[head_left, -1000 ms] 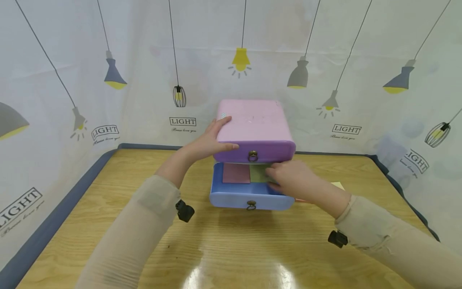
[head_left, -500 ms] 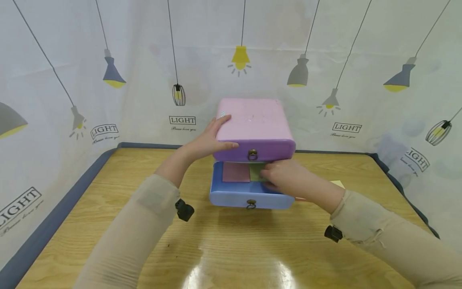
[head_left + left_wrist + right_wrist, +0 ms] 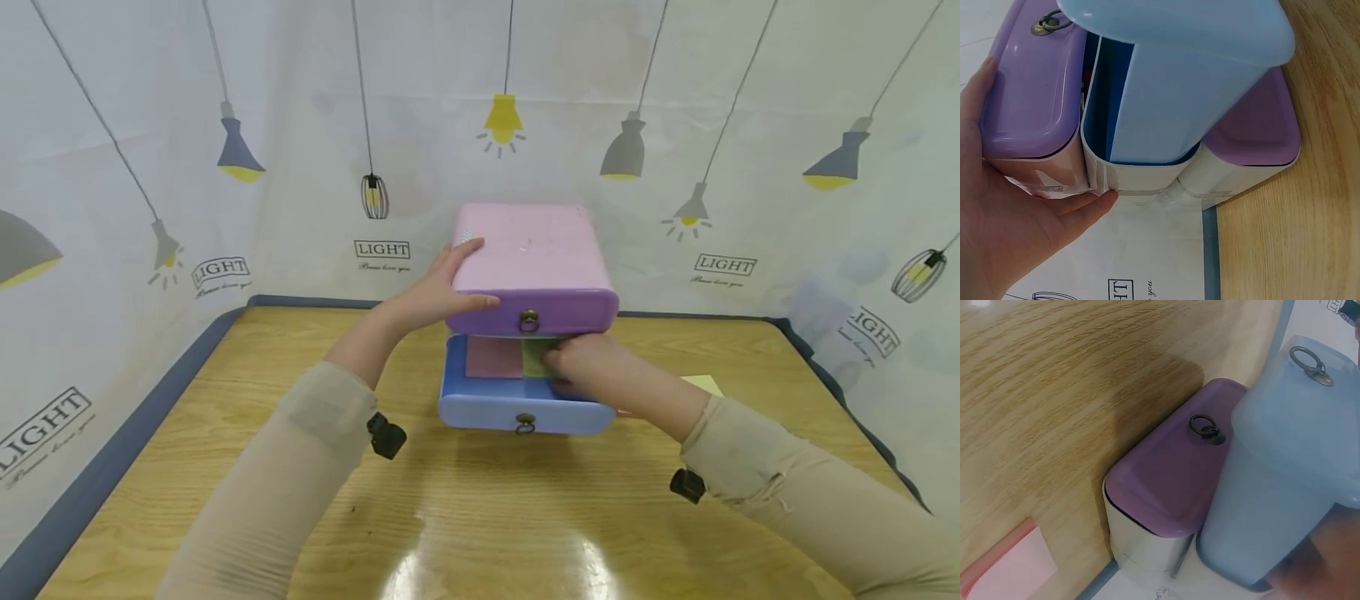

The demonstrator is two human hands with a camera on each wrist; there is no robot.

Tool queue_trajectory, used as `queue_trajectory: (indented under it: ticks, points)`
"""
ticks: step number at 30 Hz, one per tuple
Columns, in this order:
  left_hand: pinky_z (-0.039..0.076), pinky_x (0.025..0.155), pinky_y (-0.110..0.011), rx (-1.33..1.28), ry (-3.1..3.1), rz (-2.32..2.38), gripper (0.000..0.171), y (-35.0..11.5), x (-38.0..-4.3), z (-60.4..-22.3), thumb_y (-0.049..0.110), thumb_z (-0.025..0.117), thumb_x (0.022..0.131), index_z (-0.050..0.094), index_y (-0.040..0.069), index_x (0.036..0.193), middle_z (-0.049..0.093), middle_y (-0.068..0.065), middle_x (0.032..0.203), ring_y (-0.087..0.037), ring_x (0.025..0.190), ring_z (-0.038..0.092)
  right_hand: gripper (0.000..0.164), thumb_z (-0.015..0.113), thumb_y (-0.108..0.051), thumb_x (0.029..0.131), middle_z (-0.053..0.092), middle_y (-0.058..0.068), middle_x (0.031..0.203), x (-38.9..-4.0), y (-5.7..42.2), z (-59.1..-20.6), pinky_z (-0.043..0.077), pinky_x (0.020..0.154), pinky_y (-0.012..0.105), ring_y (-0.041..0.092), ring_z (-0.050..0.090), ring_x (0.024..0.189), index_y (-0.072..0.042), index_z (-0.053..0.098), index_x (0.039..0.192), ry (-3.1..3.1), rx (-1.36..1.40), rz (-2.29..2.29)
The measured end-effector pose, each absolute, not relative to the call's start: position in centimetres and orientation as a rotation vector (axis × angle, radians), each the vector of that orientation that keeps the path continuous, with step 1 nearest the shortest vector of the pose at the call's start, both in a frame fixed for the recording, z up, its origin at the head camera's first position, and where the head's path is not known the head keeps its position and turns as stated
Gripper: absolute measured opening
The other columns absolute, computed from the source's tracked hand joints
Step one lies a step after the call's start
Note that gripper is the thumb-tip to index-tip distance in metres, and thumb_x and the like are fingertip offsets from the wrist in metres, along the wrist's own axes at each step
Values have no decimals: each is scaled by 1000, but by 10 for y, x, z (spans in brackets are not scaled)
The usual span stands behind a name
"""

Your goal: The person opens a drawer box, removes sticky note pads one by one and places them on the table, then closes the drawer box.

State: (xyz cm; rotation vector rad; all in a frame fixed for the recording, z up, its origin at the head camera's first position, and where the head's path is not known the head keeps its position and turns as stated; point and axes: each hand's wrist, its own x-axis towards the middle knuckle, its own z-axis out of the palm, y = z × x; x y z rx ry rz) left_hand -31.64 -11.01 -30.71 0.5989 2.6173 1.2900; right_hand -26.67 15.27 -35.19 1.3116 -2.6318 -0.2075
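Observation:
A stacked drawer unit stands on the table, its top purple drawer (image 3: 555,312) closed and its blue drawer (image 3: 480,412) pulled out below. My left hand (image 3: 442,287) rests on the top tier's left corner, thumb across the purple front and fingers spread along the side. In the blue drawer lie a pink paper square (image 3: 493,357) and a green paper square (image 3: 536,358) side by side. My right hand (image 3: 600,367) reaches into the drawer's right side, fingers at the green square. Its fingertips are partly hidden, so I cannot tell whether they pinch it.
A lower purple drawer (image 3: 1166,462) sits closed beneath the blue one. On the wooden table (image 3: 300,500), right of the unit, lie a yellow paper (image 3: 703,384) and a pink paper pad (image 3: 1016,565). A lamp-printed cloth (image 3: 300,167) hangs behind.
My right hand has shifted slightly left inside the blue drawer, over more of the green square. The left hand keeps its place on the top tier.

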Motion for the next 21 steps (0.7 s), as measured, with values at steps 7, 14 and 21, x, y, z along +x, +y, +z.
queue_trajectory:
  ticks: [7, 14, 21]
  points:
    - [12, 112, -63, 604, 2616, 1292, 99, -109, -316, -306, 45, 74, 81, 11, 33, 157, -7, -8, 163, -28, 148, -6, 25, 80, -19, 75, 48, -9, 66, -265, 154, -350, 46, 53, 31, 12, 47, 58, -18, 55, 73, -2665, 1291, -186]
    - [13, 111, -63, 609, 2614, 1295, 99, -109, -316, -307, 44, 73, 82, 11, 32, 157, -7, -9, 163, -29, 148, -4, 27, 78, -15, 74, 45, -6, 61, -268, 156, -353, 41, 47, 30, 14, 44, 53, -16, 51, 71, -2486, 1416, -242]
    - [15, 111, -62, 610, 2617, 1297, 98, -109, -317, -306, 44, 74, 82, 11, 32, 157, -5, -9, 163, -30, 147, -1, 26, 71, -1, 71, 38, -6, 56, -272, 157, -354, 35, 44, 29, 12, 37, 50, -11, 48, 79, -2330, 1531, -286]
